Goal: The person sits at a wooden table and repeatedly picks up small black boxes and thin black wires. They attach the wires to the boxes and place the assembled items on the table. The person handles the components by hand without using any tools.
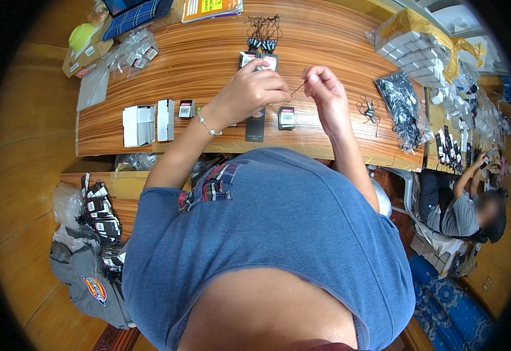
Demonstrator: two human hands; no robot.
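Observation:
My left hand [248,90], with a bracelet at its wrist, hovers above the middle of the table. Its fingers are bent, the lower ones brought together at a thin black cord [298,88]. The other end of that cord is pinched between thumb and finger of my right hand [327,93]. Below my left hand lies a long black hang tag [255,127], its upper part covered by the hand. To its right is a small stack of tags [286,118] with white labels. Beyond my left hand, stacked tags [269,62] sit beside several black cords [263,35].
White card stacks [140,126] and another small tag stack [186,109] stand left. Loose cords [369,110] and a bagged black bundle [400,108] lie right, near white boxes [410,52]. A seated person [457,213] is at far right.

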